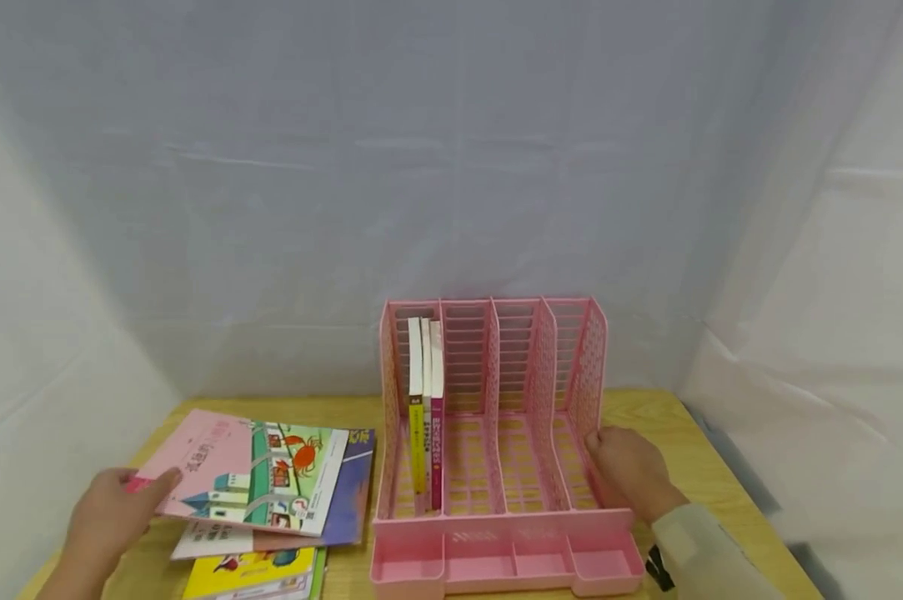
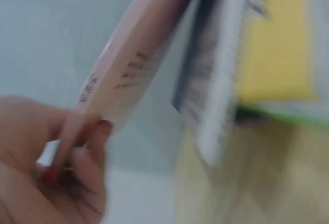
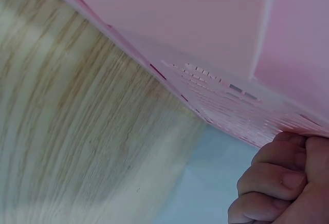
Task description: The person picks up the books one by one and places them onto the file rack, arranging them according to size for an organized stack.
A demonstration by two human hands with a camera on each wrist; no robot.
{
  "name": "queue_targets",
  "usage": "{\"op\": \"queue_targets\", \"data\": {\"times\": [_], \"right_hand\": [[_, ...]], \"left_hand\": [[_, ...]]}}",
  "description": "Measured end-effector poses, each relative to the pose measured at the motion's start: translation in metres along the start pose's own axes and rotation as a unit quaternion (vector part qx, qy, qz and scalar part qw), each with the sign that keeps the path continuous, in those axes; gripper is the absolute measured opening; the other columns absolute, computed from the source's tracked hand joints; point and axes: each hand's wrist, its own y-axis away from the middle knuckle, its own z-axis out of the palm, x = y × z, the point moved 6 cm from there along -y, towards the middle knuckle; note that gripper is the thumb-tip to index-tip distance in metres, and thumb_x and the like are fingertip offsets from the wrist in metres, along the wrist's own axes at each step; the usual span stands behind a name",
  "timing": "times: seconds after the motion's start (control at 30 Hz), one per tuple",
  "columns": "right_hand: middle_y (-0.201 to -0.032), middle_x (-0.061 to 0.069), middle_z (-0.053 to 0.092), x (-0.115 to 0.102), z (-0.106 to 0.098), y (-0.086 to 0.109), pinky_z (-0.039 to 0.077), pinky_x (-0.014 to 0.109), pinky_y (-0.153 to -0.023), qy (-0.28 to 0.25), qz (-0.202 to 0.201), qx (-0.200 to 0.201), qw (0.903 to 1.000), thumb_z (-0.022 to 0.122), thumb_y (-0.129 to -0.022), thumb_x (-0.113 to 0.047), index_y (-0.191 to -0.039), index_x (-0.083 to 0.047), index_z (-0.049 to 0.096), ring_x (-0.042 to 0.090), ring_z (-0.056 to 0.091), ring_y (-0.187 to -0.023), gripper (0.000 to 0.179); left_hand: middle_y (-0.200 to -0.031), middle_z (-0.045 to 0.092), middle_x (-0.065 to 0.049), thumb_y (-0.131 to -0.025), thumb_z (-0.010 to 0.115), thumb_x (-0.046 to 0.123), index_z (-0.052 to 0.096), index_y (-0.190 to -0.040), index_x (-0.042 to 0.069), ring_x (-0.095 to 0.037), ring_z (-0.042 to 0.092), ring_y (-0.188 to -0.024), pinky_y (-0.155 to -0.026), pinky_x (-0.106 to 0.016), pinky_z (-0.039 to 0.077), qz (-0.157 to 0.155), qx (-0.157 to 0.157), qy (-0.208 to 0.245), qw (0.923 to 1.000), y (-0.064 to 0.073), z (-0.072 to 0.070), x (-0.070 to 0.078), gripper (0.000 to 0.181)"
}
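My left hand (image 1: 113, 512) pinches the edge of a thin pink picture book (image 1: 222, 454) with a red crab on its cover. In the left wrist view the picture book (image 2: 139, 54) stands away from the blurred books beside it, thumb on one side and curled fingers on the other. A pink file rack (image 1: 496, 529) with upright dividers stands at the centre of the table. At its right side wall, my right hand (image 1: 634, 467) grips the edge; the right wrist view shows the curled fingers (image 3: 272, 180) against the slotted wall.
Beneath the picture book lie a blue-purple book (image 1: 353, 500), a pale book (image 1: 207, 540) and a yellow book (image 1: 248, 571). Several slim books (image 1: 424, 417) stand upright in the rack's leftmost slot. Small trays (image 1: 481, 567) line the rack's front. Pale sheeting (image 1: 451, 183) surrounds the wooden table (image 1: 646, 408).
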Motion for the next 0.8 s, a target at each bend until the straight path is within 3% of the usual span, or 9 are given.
{"op": "queue_targets", "data": {"times": [0.1,0.2,0.3,0.47,0.53,0.6,0.7,0.8], "right_hand": [[-0.073,0.004,0.053,0.001,-0.002,0.001,0.05,0.04,-0.055,0.001,-0.003,0.011,0.9999,0.063,-0.09,0.002,-0.084,-0.014,0.049,0.023,0.054,-0.063,0.022],[-0.073,0.003,0.052,0.002,-0.001,0.001,0.049,0.039,-0.056,-0.002,-0.002,0.008,1.0,0.064,-0.091,0.002,-0.085,-0.014,0.049,0.021,0.051,-0.062,0.022],[-0.074,0.003,0.052,0.002,0.001,-0.001,0.048,0.038,-0.057,-0.007,0.004,-0.008,0.9999,0.064,-0.093,0.001,-0.088,-0.013,0.052,0.02,0.049,-0.063,0.019],[-0.075,0.002,0.052,0.003,0.002,-0.001,0.048,0.038,-0.057,-0.012,0.015,-0.014,0.9997,0.063,-0.095,-0.001,-0.088,-0.013,0.052,0.02,0.05,-0.064,0.018],[-0.074,0.002,0.053,0.003,0.001,-0.001,0.048,0.039,-0.057,-0.011,0.013,-0.009,0.9998,0.062,-0.095,-0.001,-0.087,-0.014,0.051,0.02,0.051,-0.064,0.019],[-0.074,0.003,0.053,0.003,0.002,-0.001,0.048,0.039,-0.057,-0.008,0.012,-0.006,0.9999,0.062,-0.095,0.0,-0.087,-0.014,0.051,0.02,0.052,-0.064,0.019],[-0.075,0.003,0.054,0.002,0.003,0.0,0.049,0.039,-0.056,0.0,0.005,0.0,1.0,0.064,-0.094,0.0,-0.088,-0.014,0.052,0.021,0.054,-0.065,0.02],[-0.073,0.003,0.053,0.001,0.002,0.0,0.048,0.038,-0.055,-0.002,-0.004,0.012,0.9999,0.065,-0.09,0.002,-0.086,-0.014,0.051,0.022,0.054,-0.063,0.022]], "left_hand": [[-0.118,0.056,-0.037,-0.103,0.058,0.046,0.03,-0.147,-0.019,-0.025,0.063,-0.068,-0.056,-0.031,0.055,0.011,0.094,0.072,0.9929,0.011,-0.016,0.022,0.083],[-0.122,0.058,-0.028,-0.104,0.058,0.04,0.034,-0.152,-0.01,-0.018,0.063,-0.066,-0.057,-0.025,0.057,0.023,0.141,0.143,0.9793,0.024,-0.023,0.045,0.074],[-0.116,0.061,-0.014,-0.104,0.059,0.04,0.042,-0.149,-0.002,-0.01,0.062,-0.067,-0.057,-0.021,0.056,0.039,0.173,0.179,0.9678,0.042,-0.021,0.068,0.065],[-0.102,0.056,0.002,-0.102,0.065,0.029,0.051,-0.133,0.006,-0.005,0.056,-0.069,-0.052,-0.017,0.05,0.134,0.233,0.19,0.9441,0.078,-0.009,0.114,0.041],[-0.104,0.054,0.0,-0.102,0.064,0.025,0.049,-0.131,0.006,-0.008,0.054,-0.071,-0.05,-0.018,0.048,0.18,0.241,0.186,0.9353,0.09,0.001,0.131,0.038],[-0.109,0.054,-0.005,-0.101,0.063,0.021,0.045,-0.131,0.004,-0.013,0.056,-0.077,-0.052,-0.017,0.047,0.22,0.232,0.174,0.9315,0.1,0.015,0.144,0.039],[-0.116,0.055,-0.017,-0.1,0.059,0.016,0.04,-0.133,-0.001,-0.026,0.06,-0.09,-0.059,-0.023,0.05,0.257,0.214,0.151,0.9301,0.105,0.039,0.156,0.041],[-0.128,0.055,-0.025,-0.098,0.057,0.011,0.035,-0.138,-0.001,-0.039,0.059,-0.111,-0.081,-0.041,0.053,0.265,0.177,0.157,0.9346,0.101,0.061,0.161,0.048]]}}
